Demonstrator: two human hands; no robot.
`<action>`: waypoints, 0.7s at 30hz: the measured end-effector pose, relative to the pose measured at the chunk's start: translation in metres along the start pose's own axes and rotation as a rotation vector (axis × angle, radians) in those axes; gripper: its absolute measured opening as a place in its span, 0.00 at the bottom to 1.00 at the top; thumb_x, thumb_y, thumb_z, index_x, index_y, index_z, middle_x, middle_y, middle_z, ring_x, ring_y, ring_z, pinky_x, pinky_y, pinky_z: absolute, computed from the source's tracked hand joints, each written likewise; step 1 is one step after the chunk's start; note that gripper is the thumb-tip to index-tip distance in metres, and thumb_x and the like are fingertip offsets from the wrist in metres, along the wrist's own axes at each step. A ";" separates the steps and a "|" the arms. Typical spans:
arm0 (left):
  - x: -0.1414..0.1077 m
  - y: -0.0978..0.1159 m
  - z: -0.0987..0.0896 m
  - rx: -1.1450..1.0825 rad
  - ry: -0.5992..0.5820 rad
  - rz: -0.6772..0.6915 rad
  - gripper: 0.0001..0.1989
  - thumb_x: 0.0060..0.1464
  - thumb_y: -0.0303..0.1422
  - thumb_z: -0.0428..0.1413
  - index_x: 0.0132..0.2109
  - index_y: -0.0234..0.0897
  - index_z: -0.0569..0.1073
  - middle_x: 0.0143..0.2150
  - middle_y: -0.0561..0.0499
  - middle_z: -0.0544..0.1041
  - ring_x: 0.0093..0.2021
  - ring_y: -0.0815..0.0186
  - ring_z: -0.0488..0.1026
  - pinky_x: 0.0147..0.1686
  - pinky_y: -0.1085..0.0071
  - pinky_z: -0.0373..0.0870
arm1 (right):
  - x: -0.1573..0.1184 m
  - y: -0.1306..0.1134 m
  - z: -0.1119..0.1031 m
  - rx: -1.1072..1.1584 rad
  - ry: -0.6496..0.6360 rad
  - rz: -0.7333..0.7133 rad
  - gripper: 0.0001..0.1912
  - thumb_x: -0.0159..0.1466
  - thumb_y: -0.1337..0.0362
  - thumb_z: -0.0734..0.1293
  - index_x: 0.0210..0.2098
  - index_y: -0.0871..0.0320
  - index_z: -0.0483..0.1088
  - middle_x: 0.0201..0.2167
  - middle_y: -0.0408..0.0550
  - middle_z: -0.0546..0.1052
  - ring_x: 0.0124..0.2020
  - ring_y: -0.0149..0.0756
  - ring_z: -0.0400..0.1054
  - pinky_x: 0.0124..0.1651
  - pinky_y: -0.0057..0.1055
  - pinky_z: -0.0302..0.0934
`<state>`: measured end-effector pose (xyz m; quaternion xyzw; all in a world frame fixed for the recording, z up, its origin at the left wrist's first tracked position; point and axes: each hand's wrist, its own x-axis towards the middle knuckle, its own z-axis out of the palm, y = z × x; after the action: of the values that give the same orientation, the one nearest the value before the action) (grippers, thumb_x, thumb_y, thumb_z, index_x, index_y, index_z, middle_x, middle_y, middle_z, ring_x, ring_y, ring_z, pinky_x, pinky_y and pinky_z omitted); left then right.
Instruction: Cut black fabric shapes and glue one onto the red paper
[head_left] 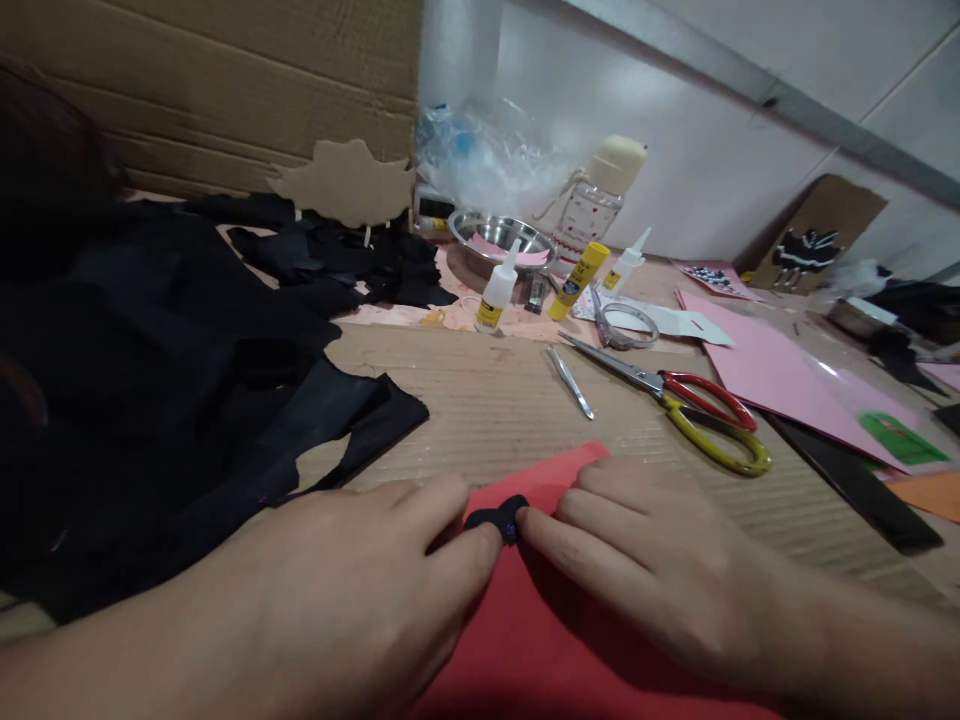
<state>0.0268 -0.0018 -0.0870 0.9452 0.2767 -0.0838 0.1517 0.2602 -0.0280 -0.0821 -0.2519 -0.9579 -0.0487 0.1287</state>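
Note:
A small black cloth piece (495, 518) with a purple glittery spot rests on a red sheet (525, 620). My left hand (375, 570) is closed, its thumb and index finger on the left part of the black piece. From the other side my right hand (645, 550) holds the piece's right part at its fingertips, the other fingers curled over the sheet. Both hands lie on the red sheet, which sits on a cardboard board (465, 390). Beyond the hands are metal tweezers (571, 383) and scissors (652, 380) with red and yellow handles.
Black fabric (165, 390) covers the left side. Behind stand a glue bottle (497, 292), a yellow glue stick (579, 282), a steel bowl (457, 225) and a drinking bottle (596, 205). Pink sheets (780, 370) and a black strip (855, 485) lie at the right.

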 end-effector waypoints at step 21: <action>-0.002 -0.001 0.008 -0.044 0.177 0.020 0.12 0.58 0.24 0.53 0.43 0.43 0.77 0.35 0.52 0.77 0.27 0.67 0.70 0.22 0.75 0.62 | -0.002 -0.002 -0.002 -0.005 -0.024 0.021 0.23 0.75 0.73 0.49 0.39 0.66 0.75 0.28 0.54 0.78 0.28 0.40 0.67 0.32 0.36 0.59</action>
<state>0.0242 -0.0044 -0.0946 0.9481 0.2813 0.0078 0.1481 0.2613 -0.0310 -0.0808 -0.2629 -0.9566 -0.0468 0.1169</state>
